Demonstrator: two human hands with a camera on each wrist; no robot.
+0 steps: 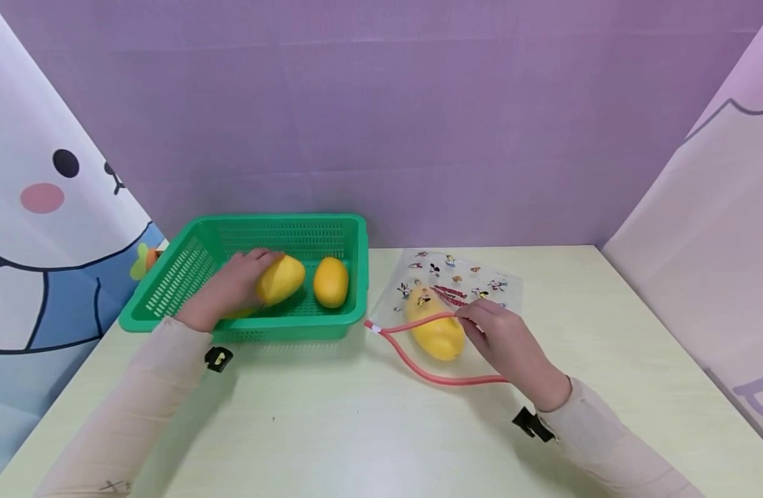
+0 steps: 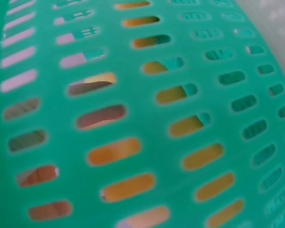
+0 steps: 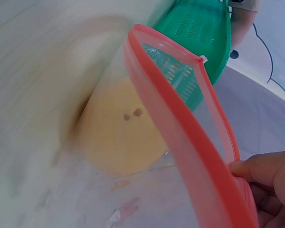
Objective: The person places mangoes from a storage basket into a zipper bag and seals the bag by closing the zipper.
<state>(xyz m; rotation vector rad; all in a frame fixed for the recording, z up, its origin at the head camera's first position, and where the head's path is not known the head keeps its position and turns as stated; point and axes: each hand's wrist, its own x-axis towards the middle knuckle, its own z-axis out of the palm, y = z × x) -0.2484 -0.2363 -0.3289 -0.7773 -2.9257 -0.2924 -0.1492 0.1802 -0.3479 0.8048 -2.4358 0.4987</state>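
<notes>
Inside the green basket [image 1: 356, 304], my left hand [image 1: 234, 287] grips a yellow mango [image 1: 284, 280] from its left side. Another mango [image 1: 331, 282] lies to the right in the same basket, and a bit of yellow shows below my left hand. To the right, a clear printed zip bag [image 1: 499, 285] with a red edge lies on the table, its mouth spread apart. A mango [image 1: 440, 339] sits inside the bag. My right hand [image 1: 512, 342] pinches the bag's red edge [image 3: 178, 111] between thumb and fingers. The left wrist view is mostly filled by the basket's slotted wall [image 2: 147, 128].
The pale table [image 1: 369, 443] runs up to a purple cloth backdrop [image 1: 381, 124]. Cloth with cartoon prints [image 1: 51, 263] hangs at the left side, and a pale printed cloth [image 1: 717, 242] at the right. The basket's rim stands between the left forearm and the fruit.
</notes>
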